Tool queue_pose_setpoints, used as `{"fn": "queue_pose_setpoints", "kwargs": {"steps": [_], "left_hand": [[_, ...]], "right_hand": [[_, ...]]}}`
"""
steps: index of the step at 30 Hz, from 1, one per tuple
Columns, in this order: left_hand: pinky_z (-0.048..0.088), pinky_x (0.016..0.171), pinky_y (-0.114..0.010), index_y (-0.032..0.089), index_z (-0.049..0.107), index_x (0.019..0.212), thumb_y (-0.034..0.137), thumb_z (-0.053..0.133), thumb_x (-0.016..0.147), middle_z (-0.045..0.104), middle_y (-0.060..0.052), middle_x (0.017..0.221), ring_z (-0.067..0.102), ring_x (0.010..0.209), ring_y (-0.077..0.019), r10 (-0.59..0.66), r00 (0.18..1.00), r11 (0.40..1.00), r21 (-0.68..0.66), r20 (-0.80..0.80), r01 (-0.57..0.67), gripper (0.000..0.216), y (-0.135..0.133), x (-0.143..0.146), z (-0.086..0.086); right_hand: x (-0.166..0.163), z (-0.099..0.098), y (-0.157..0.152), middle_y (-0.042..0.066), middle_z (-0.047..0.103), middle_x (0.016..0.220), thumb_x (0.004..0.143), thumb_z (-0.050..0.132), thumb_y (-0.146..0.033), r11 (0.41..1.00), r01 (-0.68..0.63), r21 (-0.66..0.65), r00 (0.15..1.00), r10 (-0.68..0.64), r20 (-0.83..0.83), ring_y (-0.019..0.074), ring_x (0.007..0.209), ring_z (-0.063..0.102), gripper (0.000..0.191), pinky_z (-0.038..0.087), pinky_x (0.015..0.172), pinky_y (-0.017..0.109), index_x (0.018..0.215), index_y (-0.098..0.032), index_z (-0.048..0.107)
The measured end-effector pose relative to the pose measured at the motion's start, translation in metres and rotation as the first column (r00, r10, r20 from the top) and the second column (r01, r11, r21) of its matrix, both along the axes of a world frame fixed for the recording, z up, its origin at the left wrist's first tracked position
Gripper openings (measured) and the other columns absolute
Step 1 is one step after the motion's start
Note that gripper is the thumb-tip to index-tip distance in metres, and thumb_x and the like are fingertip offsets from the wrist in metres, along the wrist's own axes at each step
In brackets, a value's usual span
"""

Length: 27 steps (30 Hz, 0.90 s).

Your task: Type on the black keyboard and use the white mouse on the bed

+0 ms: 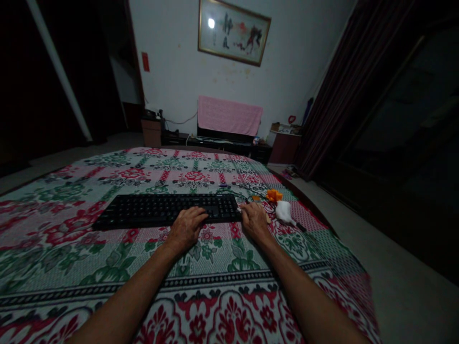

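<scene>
A black keyboard lies on a bed covered with a red, green and white flowered spread. My left hand rests at the keyboard's near edge, fingers curled loosely on the keys at its right part. My right hand sits at the keyboard's right end, fingers bent and touching its corner; whether it holds anything is hidden. Just right of that hand lie a white cloth-like lump and a small orange thing. A thin dark cable runs from the keyboard's far right corner.
The bed's right edge drops to a pale floor. Beyond the bed stands a low dark cabinet with a pink cloth draped over it. A framed picture hangs on the white wall. Dark curtains hang at the right.
</scene>
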<state>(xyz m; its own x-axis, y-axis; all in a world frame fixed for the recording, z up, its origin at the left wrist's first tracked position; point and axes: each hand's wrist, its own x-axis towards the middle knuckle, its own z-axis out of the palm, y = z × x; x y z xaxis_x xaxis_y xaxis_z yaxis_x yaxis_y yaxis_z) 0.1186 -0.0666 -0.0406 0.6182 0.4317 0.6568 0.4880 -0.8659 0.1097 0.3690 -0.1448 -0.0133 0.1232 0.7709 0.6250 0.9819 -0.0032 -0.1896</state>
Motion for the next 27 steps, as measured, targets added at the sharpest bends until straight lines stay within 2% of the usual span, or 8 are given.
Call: {"fn": "queue_pose_setpoints", "kwargs": {"steps": [3,7,11,15,18,22,27], "left_hand": [[0.045,0.090,-0.043,0.020,0.064,0.108,0.015,0.050,0.085,0.065,-0.009,0.117,0.055,0.112,-0.0239,0.008,1.000,1.000,0.000,-0.002,-0.008,0.028,-0.001,0.000,0.001],[0.046,0.089,-0.043,0.019,0.065,0.107,0.016,0.050,0.085,0.065,-0.009,0.116,0.055,0.111,-0.0244,0.018,1.000,1.000,0.015,-0.006,-0.018,0.027,-0.002,0.000,0.003],[0.046,0.088,-0.043,0.020,0.065,0.108,0.016,0.049,0.086,0.065,-0.009,0.115,0.056,0.110,-0.0243,0.010,1.000,1.000,0.028,-0.003,-0.010,0.027,-0.002,0.000,0.003],[0.046,0.088,-0.043,0.020,0.065,0.108,0.016,0.049,0.086,0.065,-0.010,0.115,0.056,0.110,-0.0238,0.005,1.000,1.000,0.021,-0.003,-0.005,0.028,-0.001,0.000,0.003],[0.046,0.088,-0.043,0.020,0.065,0.107,0.014,0.048,0.085,0.065,-0.009,0.115,0.056,0.109,-0.0237,0.007,1.000,1.000,0.015,-0.009,-0.007,0.028,-0.002,0.000,0.004],[0.046,0.089,-0.043,0.021,0.065,0.107,0.014,0.049,0.085,0.065,-0.009,0.115,0.056,0.110,-0.0234,0.006,1.000,1.000,0.005,-0.005,-0.006,0.028,-0.003,0.000,0.005],[0.046,0.089,-0.043,0.020,0.065,0.107,0.013,0.049,0.084,0.065,-0.009,0.115,0.056,0.110,-0.0240,0.010,1.000,1.000,0.001,-0.008,-0.010,0.029,-0.003,0.000,0.005]], "right_hand": [[-0.002,-0.001,0.000,0.006,0.057,0.084,0.087,0.047,-0.017,0.997,-0.064,0.047,0.997,0.066,-0.050,0.0206,0.085,0.048,0.020,0.034,0.081,0.033,0.092,-0.019,0.066],[-0.017,0.003,0.001,0.005,0.057,0.087,0.089,0.045,-0.018,0.987,-0.158,-0.009,0.987,0.158,-0.008,0.0190,0.086,0.048,0.020,0.033,0.080,0.031,0.093,-0.021,0.065],[-0.018,0.002,0.002,0.005,0.056,0.085,0.088,0.045,-0.016,0.992,-0.118,-0.040,0.993,0.118,0.000,0.0186,0.084,0.048,0.021,0.033,0.079,0.032,0.092,-0.020,0.065],[-0.004,-0.003,0.001,0.006,0.056,0.082,0.086,0.045,-0.015,0.998,-0.053,0.029,0.997,0.055,-0.060,0.0197,0.083,0.049,0.021,0.036,0.080,0.033,0.091,-0.018,0.065],[0.000,-0.006,-0.001,0.006,0.057,0.081,0.084,0.046,-0.015,0.994,-0.079,0.077,0.991,0.087,-0.105,0.0197,0.084,0.051,0.020,0.037,0.081,0.032,0.088,-0.017,0.065],[-0.004,-0.006,-0.002,0.004,0.057,0.078,0.082,0.047,-0.014,0.986,-0.150,0.072,0.983,0.157,-0.097,0.0183,0.081,0.052,0.019,0.038,0.080,0.031,0.084,-0.018,0.065],[-0.005,-0.007,-0.003,0.005,0.058,0.078,0.082,0.046,-0.015,0.993,-0.069,0.098,0.988,0.081,-0.130,0.0187,0.081,0.051,0.020,0.038,0.081,0.032,0.084,-0.016,0.066]]}}
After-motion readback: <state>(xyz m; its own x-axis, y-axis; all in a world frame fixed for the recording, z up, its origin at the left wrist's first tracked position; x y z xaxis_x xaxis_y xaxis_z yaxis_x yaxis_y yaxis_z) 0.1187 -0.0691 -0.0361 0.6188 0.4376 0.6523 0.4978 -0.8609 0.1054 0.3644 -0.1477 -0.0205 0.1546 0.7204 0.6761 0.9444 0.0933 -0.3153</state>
